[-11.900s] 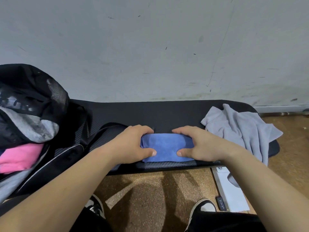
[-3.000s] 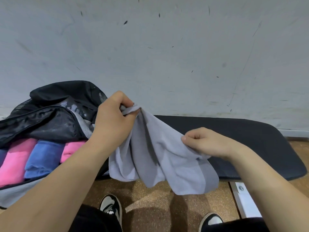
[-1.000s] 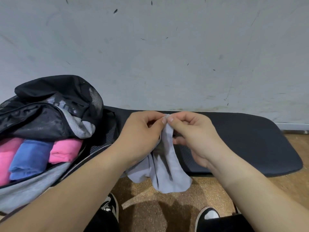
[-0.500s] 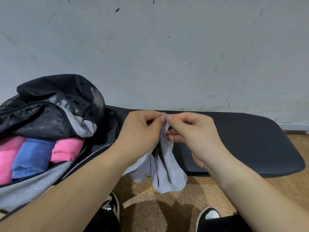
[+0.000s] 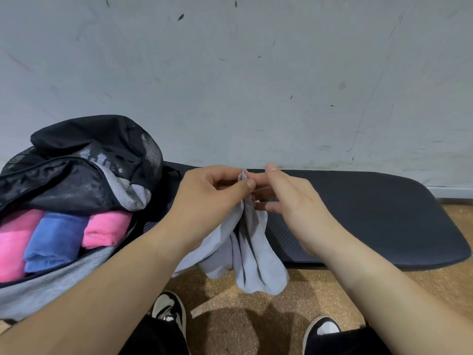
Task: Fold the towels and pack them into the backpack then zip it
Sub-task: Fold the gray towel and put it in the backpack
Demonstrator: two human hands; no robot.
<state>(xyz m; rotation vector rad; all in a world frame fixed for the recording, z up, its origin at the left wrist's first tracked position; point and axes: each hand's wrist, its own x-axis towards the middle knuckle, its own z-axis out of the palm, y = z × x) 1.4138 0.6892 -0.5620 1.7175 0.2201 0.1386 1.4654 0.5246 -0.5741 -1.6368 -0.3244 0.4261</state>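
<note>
Grey towel [image 5: 250,247], head view: one item, bunched lengthwise and hanging in folds in front of the bench's [image 5: 358,216] near edge, with the lower end dangling over the floor [image 5: 384,290]. The top corner sticks up between the two hands.

Left hand [image 5: 207,198]: thumb and forefinger pinch the top of the grey towel, and the other fingers are curled in behind it.

Right hand [image 5: 289,201]: just beside the left hand, fingers mostly straight and pointing toward the towel's upper part. The fingertips [image 5: 258,181] reach the cloth, and no grasp round it shows.

Backpack [image 5: 76,175]: black and grey, lying at the left end of the bench with the main compartment open and the top flap thrown back.

Contents of the backpack, set side by side in the opening:
- pink towel [image 5: 107,229], rolled or folded, on the right
- blue towel [image 5: 56,237], in the middle, touching both neighbours
- second pink towel [image 5: 12,242], on the left, cut off by the frame edge

Bench: dark padded top with a rounded right end, set against a scuffed pale wall [image 5: 256,85].

Floor: speckled, cork-like brown.

Shoes: a black-and-white pair, left shoe [image 5: 169,311] and right shoe [image 5: 322,329], below the hanging towel
</note>
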